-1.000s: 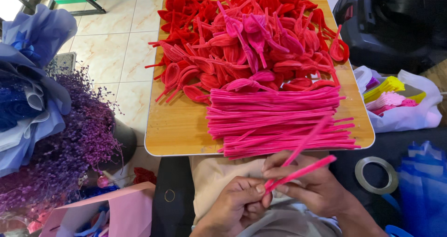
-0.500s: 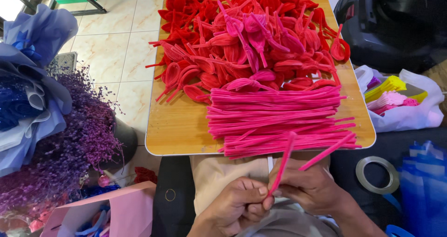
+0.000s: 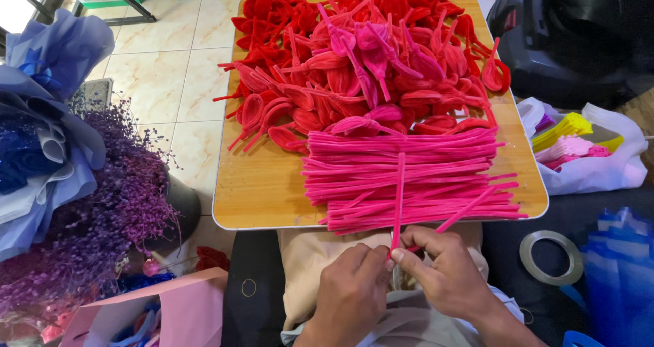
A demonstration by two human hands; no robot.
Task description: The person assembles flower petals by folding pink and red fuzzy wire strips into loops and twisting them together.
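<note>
Head view: left hand [image 3: 351, 292] and right hand [image 3: 446, 275] pinch-grip pink pipe cleaner [image 3: 398, 200]; its bend hidden between fingertips.

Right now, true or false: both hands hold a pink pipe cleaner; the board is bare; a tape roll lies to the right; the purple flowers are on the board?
1. Both hands, left hand and right hand, hold a pink pipe cleaner. True.
2. The board is bare. False: straight pink stems and folded red and pink loops cover much of it.
3. A tape roll lies to the right. True.
4. The purple flowers are on the board. False: they stand left of it.
</note>
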